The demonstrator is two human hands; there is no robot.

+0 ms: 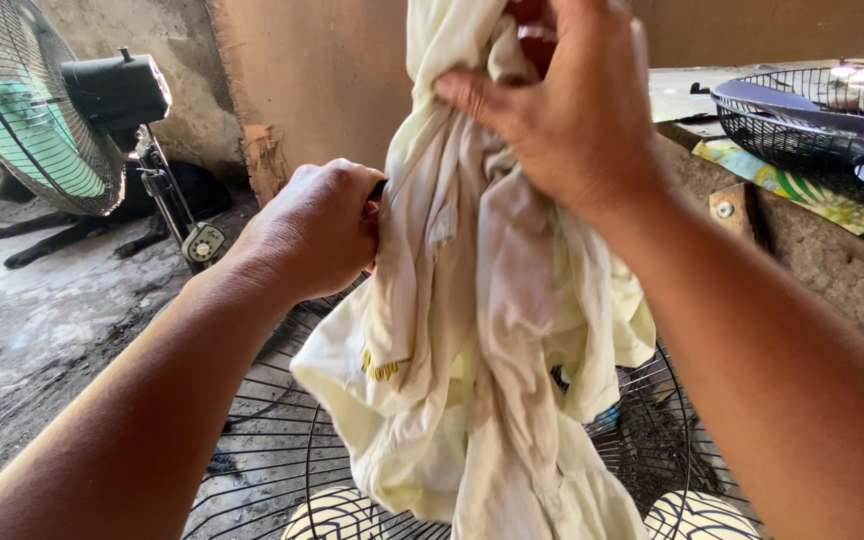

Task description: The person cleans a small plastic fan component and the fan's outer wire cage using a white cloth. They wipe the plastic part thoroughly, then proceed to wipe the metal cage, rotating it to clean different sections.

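Up high, both hands bunched a pale cloth over a fan grille.

My right hand (572, 110) clenched the cream cloth (482, 330) at its top; my left hand (317, 225) closed in a fist beside its edge, seemingly on something dark. Below, the wire grille (262, 450) looked dusty, unwiped, the cloth not yet touching it.

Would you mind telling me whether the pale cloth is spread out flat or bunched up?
Bunched up: the pale cloth hangs in crumpled folds, gathered at the top in the right hand.
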